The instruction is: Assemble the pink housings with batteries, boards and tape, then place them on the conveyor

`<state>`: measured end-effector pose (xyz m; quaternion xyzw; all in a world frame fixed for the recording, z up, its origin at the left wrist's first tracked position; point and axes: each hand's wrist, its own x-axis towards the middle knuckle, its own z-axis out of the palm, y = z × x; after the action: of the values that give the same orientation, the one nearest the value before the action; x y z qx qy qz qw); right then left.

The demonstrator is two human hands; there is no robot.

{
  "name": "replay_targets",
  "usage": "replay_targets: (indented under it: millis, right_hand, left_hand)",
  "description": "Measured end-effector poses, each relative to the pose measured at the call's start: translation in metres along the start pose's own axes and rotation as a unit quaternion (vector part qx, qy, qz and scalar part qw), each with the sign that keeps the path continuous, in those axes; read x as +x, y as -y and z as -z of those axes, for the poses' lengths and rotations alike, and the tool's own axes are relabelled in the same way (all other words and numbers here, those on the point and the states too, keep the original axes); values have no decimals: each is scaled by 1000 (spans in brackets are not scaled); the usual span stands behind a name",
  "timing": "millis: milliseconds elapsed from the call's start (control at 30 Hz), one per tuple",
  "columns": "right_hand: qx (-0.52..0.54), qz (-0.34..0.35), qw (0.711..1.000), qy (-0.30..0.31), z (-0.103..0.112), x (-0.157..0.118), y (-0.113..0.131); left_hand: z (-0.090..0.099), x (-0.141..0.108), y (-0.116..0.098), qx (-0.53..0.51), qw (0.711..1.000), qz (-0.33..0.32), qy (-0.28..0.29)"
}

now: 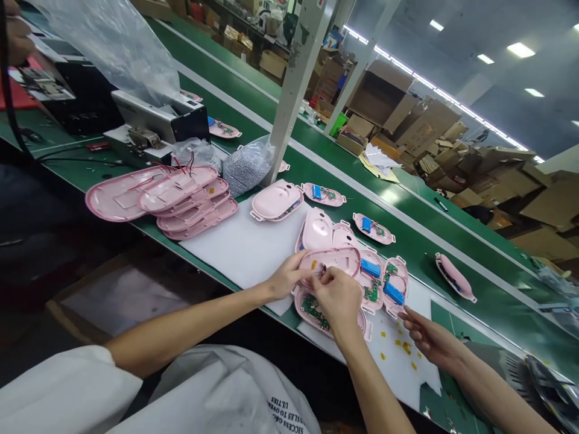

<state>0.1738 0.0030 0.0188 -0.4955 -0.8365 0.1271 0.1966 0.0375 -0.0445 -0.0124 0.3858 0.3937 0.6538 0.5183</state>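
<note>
My left hand [289, 277] is closed on the near left edge of a pink oval plastic shell [341, 259], its inner side facing up with a piece of yellow tape on it. The fingers of my right hand [339, 295] pinch together at the shell's near side, by a small dark part; what they hold is too small to make out. Below it lies a pink half-shell with a green circuit board [312, 307], partly covered by my right hand. Beside it are open half-shells with blue batteries [371, 268] and boards.
Another person's hand [425, 337] touches an open half-shell [398, 271] at right. Stacked pink shells [194, 205] with red wires lie left, near a bag of small grey parts [248, 163]. A white post [294, 90] rises behind. Yellow tape bits [404, 346] dot the white sheet.
</note>
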Motion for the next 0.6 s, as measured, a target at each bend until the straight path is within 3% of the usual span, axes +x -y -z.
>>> replay_targets:
  millis: [100,233,267,333,433,500,600]
  right_hand:
    - [61,-37,997,-2,19,0,-18]
    - [18,78,984,-160,72,-10,-36]
    - [-7,118,980,-158,83,-16,-36]
    - [-40,182,981,-56,91,-30,-34]
    - [-55,185,971,144,68,-49,-32]
    - [-54,160,964,207,41,-53,-36]
    - [-40,146,959,238,14,-46,-46]
  left_hand:
    - [6,0,1,84,996,-27,5]
    - [16,-1,-3,222,971,-68,48]
    - [19,-2,-6,248,962,-74,85]
    - [23,-2,-13,284,933,-94,202]
    - [28,0,-39,354,850,-123,370]
    - [26,5,-66,434,785,-125,425]
    - [10,33,-104,505,702,-107,491]
